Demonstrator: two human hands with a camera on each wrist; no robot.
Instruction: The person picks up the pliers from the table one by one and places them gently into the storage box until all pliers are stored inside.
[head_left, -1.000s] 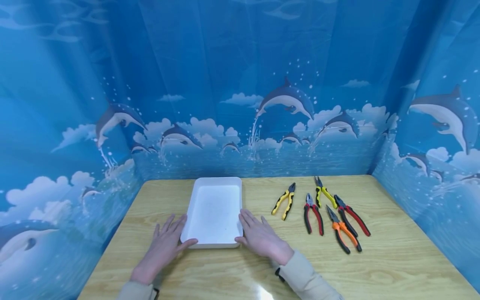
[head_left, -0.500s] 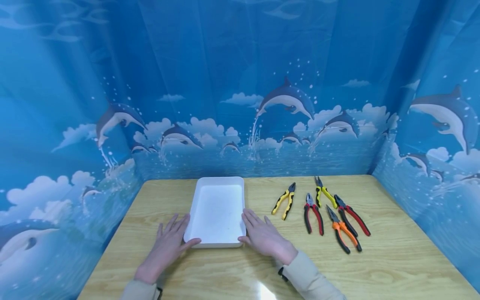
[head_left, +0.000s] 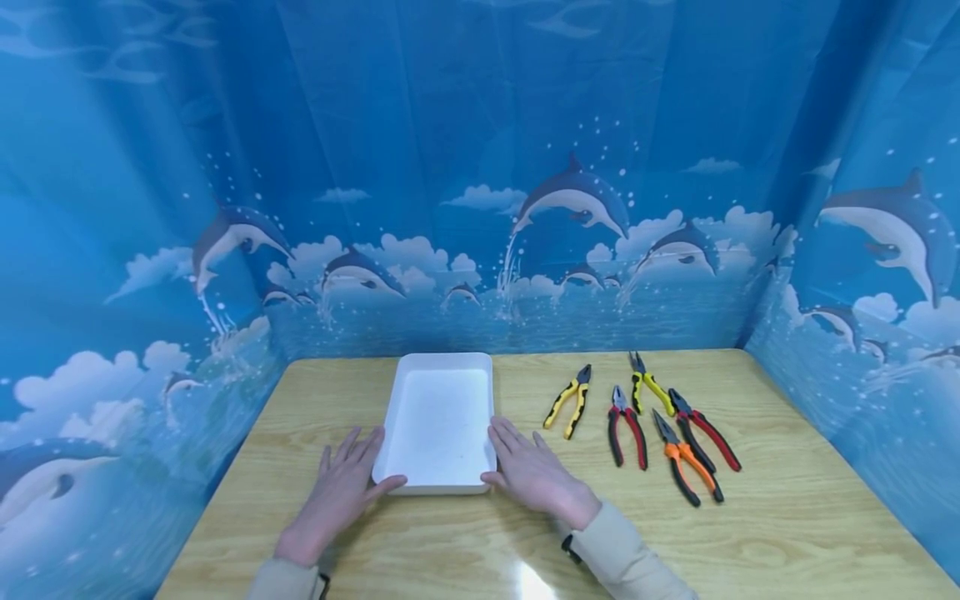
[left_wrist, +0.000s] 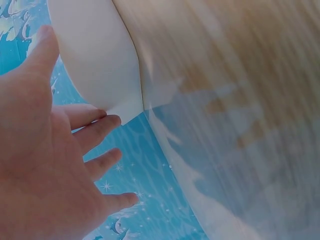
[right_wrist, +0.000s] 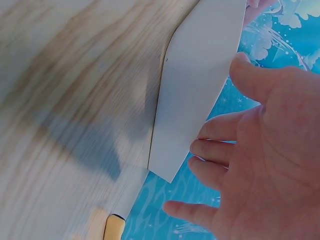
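Note:
A shallow white tray (head_left: 441,421) lies flat on the wooden table with nothing inside. At its near left corner is my left hand (head_left: 339,492), its spread fingers along the left side and its thumb at the front rim. My right hand (head_left: 536,475) mirrors this on the right, fingertips against the side wall and thumb by the front corner. In the left wrist view, straight fingers of the left hand (left_wrist: 60,145) touch the tray's outer wall (left_wrist: 100,50). From the right wrist view, the right hand (right_wrist: 250,135) meets the opposite wall (right_wrist: 192,95) with extended fingers.
Right of the tray lie yellow-black pliers (head_left: 570,402). Farther right are red-black pliers (head_left: 627,427), yellow-green long-nose pliers (head_left: 651,387), orange-black pliers (head_left: 686,462) and another red-handled pair (head_left: 708,435). A blue dolphin-print curtain (head_left: 465,167) encloses the table (head_left: 420,550).
The tray has slid a little to the right across the table, with both hands moving along at its sides. The several pliers have stayed where they were.

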